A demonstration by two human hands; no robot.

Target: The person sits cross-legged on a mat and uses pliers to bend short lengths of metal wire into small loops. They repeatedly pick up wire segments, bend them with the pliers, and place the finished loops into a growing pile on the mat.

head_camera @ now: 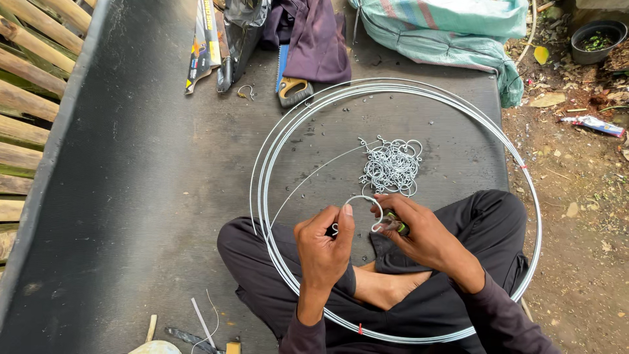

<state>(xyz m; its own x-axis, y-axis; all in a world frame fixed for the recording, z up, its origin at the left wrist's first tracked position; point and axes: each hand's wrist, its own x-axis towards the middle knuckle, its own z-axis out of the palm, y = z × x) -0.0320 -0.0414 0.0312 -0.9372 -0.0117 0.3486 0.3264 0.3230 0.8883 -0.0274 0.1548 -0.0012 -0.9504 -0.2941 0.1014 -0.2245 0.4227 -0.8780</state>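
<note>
I sit cross-legged on a black rubber mat (151,196). My left hand (324,246) pinches one end of a short bent piece of silver wire (359,198) that arcs over to my right hand (419,229). My right hand grips pliers with a green-and-black handle (394,225), whose jaws clamp the wire's other end. Just beyond my hands lies a pile of finished wire hooks (392,166). A large coil of silver wire (275,137) rings my legs and the pile.
At the mat's far edge lie a hand saw with an orange-and-black handle (293,88), its cardboard sleeve (203,42), dark purple cloth (318,39), and a green woven sack (452,33). Bamboo slats (29,78) run along the left. Dirt ground is on the right; wire scraps lie near my left knee (200,321).
</note>
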